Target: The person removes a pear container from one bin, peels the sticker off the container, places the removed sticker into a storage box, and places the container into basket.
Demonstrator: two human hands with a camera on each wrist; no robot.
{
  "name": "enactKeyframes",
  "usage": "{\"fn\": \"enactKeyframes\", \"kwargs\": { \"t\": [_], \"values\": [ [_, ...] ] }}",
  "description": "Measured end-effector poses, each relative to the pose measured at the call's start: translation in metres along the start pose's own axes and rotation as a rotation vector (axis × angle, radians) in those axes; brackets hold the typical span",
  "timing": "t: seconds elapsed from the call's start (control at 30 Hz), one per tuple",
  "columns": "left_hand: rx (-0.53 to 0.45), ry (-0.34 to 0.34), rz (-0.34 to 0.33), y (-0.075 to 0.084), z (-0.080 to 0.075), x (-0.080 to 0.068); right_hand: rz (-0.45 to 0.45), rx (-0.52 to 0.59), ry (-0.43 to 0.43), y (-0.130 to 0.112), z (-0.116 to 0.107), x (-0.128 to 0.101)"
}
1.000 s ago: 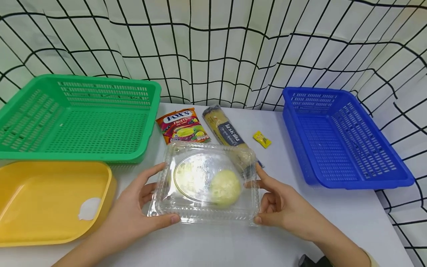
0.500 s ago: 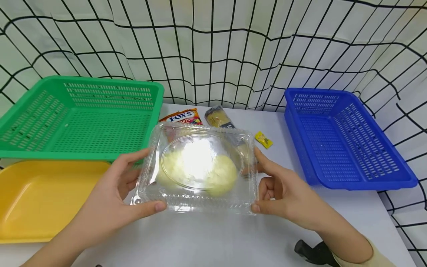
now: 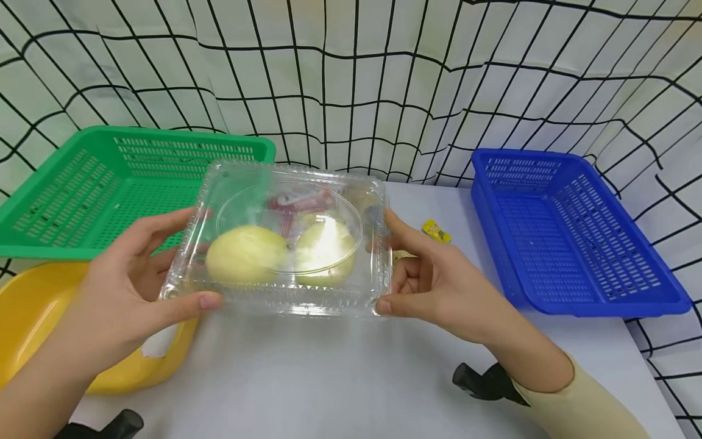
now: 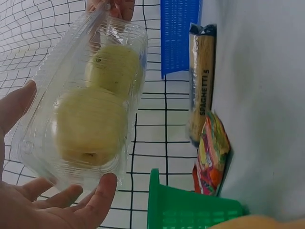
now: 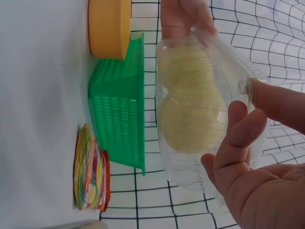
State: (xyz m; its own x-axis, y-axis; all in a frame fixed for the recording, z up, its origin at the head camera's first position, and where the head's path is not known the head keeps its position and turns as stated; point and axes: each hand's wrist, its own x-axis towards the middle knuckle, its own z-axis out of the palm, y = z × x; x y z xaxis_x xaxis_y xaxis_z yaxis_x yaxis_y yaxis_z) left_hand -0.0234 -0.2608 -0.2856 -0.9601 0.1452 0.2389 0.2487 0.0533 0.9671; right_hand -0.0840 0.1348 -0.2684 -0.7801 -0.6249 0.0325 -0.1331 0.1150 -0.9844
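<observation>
Both hands hold a clear plastic clamshell container raised above the table, its lid down. Inside lie two pale yellow-green round fruits, side by side. My left hand grips the left end, thumb along the front edge and fingers at the far side. The right end is pinched by my right hand, with the thumb at the front corner. Behind the container, seen through it, is a red Fox's candy bag. A spaghetti pack lies beside that bag, mostly hidden in the head view.
A green basket stands at the back left, with a yellow tub in front of it. At the right is a blue basket. A small yellow wrapped candy lies on the white table. Black wire mesh lines the back.
Both hands have raised the container and carried it leftward and up in the view. It now covers most of the candy bag and spaghetti pack and overlaps the green basket's edge.
</observation>
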Motion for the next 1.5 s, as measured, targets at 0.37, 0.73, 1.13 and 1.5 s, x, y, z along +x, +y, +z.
{"fn": "enactKeyframes", "kwargs": {
  "t": [0.37, 0.73, 1.13, 1.5],
  "values": [
    [0.012, 0.052, 0.099, 0.002, -0.038, 0.006, -0.003, -0.024, -0.001, -0.002, 0.019, 0.040],
    [0.125, 0.152, 0.105, -0.009, -0.087, 0.018, -0.014, 0.006, -0.033, -0.006, 0.036, 0.095],
    [0.493, 0.228, 0.098, -0.033, -0.145, 0.026, 0.037, -0.004, -0.125, -0.011, 0.062, 0.159],
    [0.514, 0.283, 0.032, -0.053, -0.187, 0.025, 0.119, -0.024, -0.152, -0.014, 0.085, 0.200]
  ]
}}
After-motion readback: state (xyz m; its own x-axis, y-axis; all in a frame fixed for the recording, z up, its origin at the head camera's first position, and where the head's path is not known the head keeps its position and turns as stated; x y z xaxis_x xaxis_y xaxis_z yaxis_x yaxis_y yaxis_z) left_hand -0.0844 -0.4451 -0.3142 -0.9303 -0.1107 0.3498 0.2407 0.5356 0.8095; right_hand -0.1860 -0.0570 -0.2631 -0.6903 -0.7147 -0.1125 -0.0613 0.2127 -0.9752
